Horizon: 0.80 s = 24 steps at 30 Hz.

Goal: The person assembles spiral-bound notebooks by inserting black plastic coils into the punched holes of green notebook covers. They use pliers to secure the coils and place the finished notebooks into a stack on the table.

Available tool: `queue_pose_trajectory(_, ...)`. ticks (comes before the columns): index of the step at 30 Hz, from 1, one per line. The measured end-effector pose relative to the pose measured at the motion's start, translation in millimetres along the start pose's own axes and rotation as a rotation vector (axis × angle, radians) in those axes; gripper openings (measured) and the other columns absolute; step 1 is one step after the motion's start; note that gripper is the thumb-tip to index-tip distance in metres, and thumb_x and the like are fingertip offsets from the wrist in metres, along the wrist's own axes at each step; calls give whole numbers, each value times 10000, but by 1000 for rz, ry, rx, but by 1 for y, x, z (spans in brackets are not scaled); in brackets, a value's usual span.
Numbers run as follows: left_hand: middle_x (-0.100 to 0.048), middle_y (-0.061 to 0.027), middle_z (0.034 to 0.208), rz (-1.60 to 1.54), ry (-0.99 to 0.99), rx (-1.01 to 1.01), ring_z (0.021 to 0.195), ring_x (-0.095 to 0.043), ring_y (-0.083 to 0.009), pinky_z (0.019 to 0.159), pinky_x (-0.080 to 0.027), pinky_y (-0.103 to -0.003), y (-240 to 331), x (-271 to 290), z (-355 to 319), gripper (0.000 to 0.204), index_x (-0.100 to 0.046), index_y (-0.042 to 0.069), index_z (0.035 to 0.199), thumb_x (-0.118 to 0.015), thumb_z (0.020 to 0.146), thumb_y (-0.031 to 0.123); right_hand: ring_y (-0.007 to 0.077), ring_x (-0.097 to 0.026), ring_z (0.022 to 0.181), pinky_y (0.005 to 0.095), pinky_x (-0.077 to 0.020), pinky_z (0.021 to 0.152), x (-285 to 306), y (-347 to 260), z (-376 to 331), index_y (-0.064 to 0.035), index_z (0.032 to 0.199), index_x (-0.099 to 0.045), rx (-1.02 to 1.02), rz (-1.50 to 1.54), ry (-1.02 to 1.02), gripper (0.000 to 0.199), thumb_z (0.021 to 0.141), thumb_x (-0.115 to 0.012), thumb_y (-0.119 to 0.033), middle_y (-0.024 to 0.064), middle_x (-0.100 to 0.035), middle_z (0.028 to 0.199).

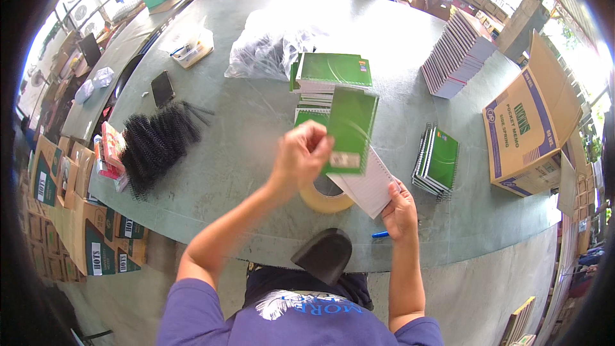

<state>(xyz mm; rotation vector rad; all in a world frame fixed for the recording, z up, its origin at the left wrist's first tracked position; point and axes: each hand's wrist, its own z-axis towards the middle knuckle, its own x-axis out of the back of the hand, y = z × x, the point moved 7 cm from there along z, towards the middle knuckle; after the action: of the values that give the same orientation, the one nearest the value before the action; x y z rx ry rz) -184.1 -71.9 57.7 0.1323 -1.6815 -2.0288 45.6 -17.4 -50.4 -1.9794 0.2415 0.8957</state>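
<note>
My left hand (302, 157), slightly blurred, has its fingers pinched at the left edge of a green notebook cover (351, 125) with a pale label near its lower end. My right hand (400, 211) grips the lower right corner of a white page block (368, 182) with a row of small holes along one long side. The cover overlaps the pages' upper part. Beneath them lies a wide roll of tape (320, 202), partly hidden. Behind the cover stands a pile of green-covered notebooks (334, 67), and a smaller stack of spiral notebooks (442, 159) sits to the right.
Black spiral coils (160, 144) lie at left near a dark phone (163, 88). Farther back are a small tub (192, 51) and a clear plastic bag (272, 48). A tall notebook stack (458, 51) and an open carton (522, 131) stand right. A blue pen (380, 234) lies near my right wrist.
</note>
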Motion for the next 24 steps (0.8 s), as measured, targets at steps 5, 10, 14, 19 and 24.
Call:
queue_pose_trajectory(5, -598, -20, 799, -338, -64, 311, 681, -517, -58, 577, -440, -230, -59, -61, -54, 165, -573, 9, 910, -638, 896, 160, 144, -597, 989, 270, -482, 863, -38, -8, -3, 31, 1184, -517, 289, -255, -30, 358, 849, -642, -2, 90, -622, 1072)
queue_pose_trajectory(10, -587, -99, 983, 264, 215, -222, 947, -543, -200, 787, -451, -346, -6, -10, -46, 312, -588, 53, 1016, -710, 821, 263, 124, -613, 869, 252, -482, 786, -40, -34, -21, 17, 1051, -578, 387, -559, 88, 282, 788, -623, 107, 50, -655, 958)
queue_pose_trajectory(14, -557, -119, 1146, 925, 212, -487, 1098, -489, -323, 937, -387, -452, -32, 19, -4, 423, -609, 80, 1134, -682, 810, 342, 132, -614, 885, 265, -479, 802, -20, -58, -32, 15, 1054, -580, 367, -540, 72, 292, 784, -613, 120, 59, -658, 970)
queue_pose_trajectory(19, -550, -136, 1216, 1057, -55, -354, 1111, -483, -325, 966, -374, -462, -47, -18, 24, 403, -627, 67, 1141, -581, 878, 368, 140, -618, 893, 270, -478, 828, -10, -59, -39, 23, 1056, -600, 396, -465, 63, 293, 778, -636, 111, 74, -668, 971)
queue_pose_trajectory(24, -596, -141, 1180, 190, -236, -130, 1128, -518, -286, 958, -415, -411, -43, -40, 58, 463, -594, 0, 1169, -576, 890, 369, 133, -623, 861, 259, -493, 786, -49, -46, -23, 28, 981, -659, 401, -590, -83, 219, 769, -679, 76, 86, -681, 933)
